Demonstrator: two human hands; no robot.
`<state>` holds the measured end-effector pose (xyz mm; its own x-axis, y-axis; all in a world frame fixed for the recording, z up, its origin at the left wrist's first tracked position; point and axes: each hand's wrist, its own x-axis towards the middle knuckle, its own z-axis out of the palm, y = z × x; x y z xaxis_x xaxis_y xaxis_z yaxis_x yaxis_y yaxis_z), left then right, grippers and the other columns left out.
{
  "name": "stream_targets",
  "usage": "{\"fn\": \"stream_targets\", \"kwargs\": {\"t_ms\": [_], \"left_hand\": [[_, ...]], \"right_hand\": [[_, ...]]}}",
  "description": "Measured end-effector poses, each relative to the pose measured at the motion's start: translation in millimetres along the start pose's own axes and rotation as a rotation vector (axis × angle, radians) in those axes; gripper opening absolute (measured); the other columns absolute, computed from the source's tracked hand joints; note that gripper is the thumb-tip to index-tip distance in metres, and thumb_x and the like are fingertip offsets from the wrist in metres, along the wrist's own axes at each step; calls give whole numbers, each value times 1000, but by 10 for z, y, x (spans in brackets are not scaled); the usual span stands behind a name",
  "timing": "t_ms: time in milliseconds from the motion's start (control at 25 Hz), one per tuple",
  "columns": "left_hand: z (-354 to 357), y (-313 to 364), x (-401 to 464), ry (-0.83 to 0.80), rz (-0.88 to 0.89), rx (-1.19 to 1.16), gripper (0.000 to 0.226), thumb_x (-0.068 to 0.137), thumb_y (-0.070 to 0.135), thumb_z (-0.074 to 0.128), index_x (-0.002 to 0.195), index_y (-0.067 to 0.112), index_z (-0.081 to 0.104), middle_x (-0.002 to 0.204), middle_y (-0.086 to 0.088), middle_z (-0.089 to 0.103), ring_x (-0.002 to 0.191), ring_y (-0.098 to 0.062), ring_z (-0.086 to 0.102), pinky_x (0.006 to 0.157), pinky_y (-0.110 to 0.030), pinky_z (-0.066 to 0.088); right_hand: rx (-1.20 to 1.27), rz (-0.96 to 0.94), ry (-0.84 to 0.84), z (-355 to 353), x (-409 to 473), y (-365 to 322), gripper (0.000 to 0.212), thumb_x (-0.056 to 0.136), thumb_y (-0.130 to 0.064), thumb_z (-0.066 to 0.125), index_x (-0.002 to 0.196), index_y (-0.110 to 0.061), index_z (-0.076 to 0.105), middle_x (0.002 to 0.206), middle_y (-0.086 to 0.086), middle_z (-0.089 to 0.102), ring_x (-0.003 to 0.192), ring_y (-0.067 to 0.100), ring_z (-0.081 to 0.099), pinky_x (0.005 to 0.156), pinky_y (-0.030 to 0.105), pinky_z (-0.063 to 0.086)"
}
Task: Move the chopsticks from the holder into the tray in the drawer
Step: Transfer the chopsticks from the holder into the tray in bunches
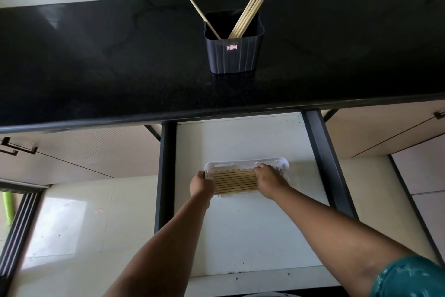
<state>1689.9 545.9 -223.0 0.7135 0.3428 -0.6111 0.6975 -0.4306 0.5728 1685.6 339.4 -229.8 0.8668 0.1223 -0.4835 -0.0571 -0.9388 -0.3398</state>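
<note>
roughly half done by the look of it: a row of chopsticks [236,181] is being squared up in the white tray [245,162] in the drawer [240,137] by both hands, left hand [201,185] curled at one end, right hand [269,180] spread flat on the other, while a handful is left in the holder [233,55] on the worktop [96,55]

Home kitchen, black stone counter [96,67], open drawer [240,137], cabinet doors [72,152]
</note>
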Motion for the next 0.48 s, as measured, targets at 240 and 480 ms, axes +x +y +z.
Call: {"fn": "stream_targets", "kwargs": {"t_ms": [240, 480], "left_hand": [[-2, -36, 5, 1, 21, -5, 25, 85, 9, 42, 99, 16, 61, 89, -4, 62, 84, -26, 58, 65, -28, 44], [12, -61, 23, -7, 78, -41, 28, 83, 7, 39, 96, 18, 61, 89, -5, 62, 79, -24, 55, 66, -27, 40]], "right_hand": [[-42, 75, 159, -23, -44, 46, 42, 86, -1, 43, 123, -11, 59, 127, 8, 56, 119, 29, 52, 92, 36, 47], [687, 610, 714, -238, -204, 340, 30, 81, 8, 47, 99, -4, 68, 108, 17, 67, 102, 35, 60, 73, 28, 42]]}}
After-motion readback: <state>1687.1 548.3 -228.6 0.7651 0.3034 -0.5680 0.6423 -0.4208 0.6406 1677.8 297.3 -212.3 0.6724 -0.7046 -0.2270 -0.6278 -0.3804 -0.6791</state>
